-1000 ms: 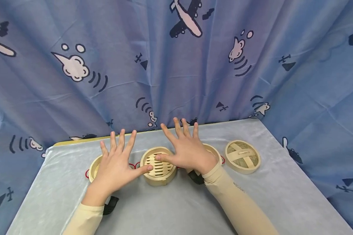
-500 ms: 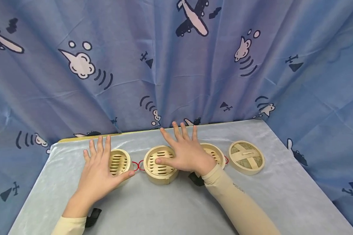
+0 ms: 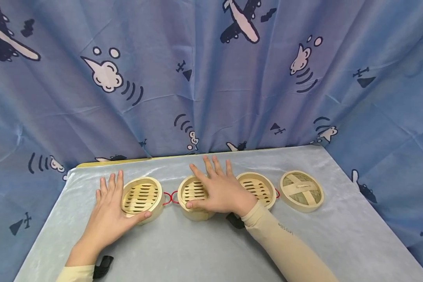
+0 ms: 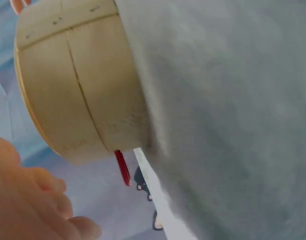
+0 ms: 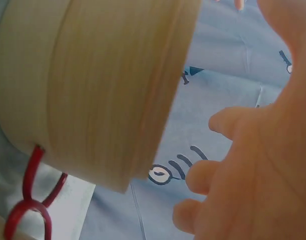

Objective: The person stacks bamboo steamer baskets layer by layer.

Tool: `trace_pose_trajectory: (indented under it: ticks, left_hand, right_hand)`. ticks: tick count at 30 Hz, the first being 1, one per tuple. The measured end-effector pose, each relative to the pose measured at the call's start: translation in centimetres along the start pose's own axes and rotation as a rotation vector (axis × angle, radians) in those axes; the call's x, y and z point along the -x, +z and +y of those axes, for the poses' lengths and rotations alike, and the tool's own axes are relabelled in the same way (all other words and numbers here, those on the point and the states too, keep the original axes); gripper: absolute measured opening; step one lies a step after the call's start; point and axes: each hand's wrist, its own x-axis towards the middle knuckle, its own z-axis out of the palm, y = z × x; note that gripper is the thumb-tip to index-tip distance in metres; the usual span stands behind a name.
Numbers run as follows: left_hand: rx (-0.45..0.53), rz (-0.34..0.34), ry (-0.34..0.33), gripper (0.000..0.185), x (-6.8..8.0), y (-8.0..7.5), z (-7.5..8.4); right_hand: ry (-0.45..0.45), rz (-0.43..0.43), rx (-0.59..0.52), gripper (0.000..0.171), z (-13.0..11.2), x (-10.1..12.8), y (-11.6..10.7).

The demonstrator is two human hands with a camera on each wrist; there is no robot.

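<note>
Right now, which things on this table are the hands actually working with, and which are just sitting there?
In hand:
- left hand on the left steamer basket
- right hand on the middle steamer basket

Lying about:
- right steamer basket
- woven lid
- red ring handles
- airplane-print curtain

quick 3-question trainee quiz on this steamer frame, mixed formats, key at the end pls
1. True or false: the left hand lies on the left steamer basket, thumb against its near side.
2. Which thing does the right hand cover?
A. the lid
B. the middle steamer basket
C. the right steamer basket
3. Fill in: the baskets are joined by red ____.

Key
1. True. The fingers lie flat along its left rim; no curled grip shows.
2. B. The palm rests over its right half, thumb on the near rim.
3. Rings. Two linked loops sit between the left and middle baskets on the grey cloth.
</note>
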Motion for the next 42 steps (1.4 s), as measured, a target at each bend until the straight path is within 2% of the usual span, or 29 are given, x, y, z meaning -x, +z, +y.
trace_pose_trajectory:
  ticks: [8,16,21,24,31,42]
  left_hand:
    - [0.078,-0.048,-0.019,0.147,0.5,0.0,-1.8]
    - [0.252,-0.146,-0.051,0.151,0.0,0.2,-2.2]
    - [0.301,-0.186,-0.090,0.151,0.0,0.2,-2.4]
    - [0.320,-0.185,-0.097,0.150,0.1,0.3,-2.7]
    - [0.353,-0.143,-0.062,0.148,0.3,0.7,-3.0]
    - [0.332,-0.113,-0.092,0.148,0.1,0.7,-3.3]
  right_hand:
    - [-0.030,-0.034,0.001,0.117,-0.5,-0.3,0.9]
    - [-0.059,-0.105,-0.006,0.116,-0.3,0.0,0.7]
    - [-0.075,-0.138,-0.030,0.118,-0.1,0.1,0.3]
    - [-0.081,-0.157,-0.051,0.119,0.0,0.1,0.3]
    - [-0.060,-0.189,-0.172,0.121,0.1,0.0,0.6]
    - [-0.087,-0.117,-0.221,0.126,0.3,-0.6,0.8]
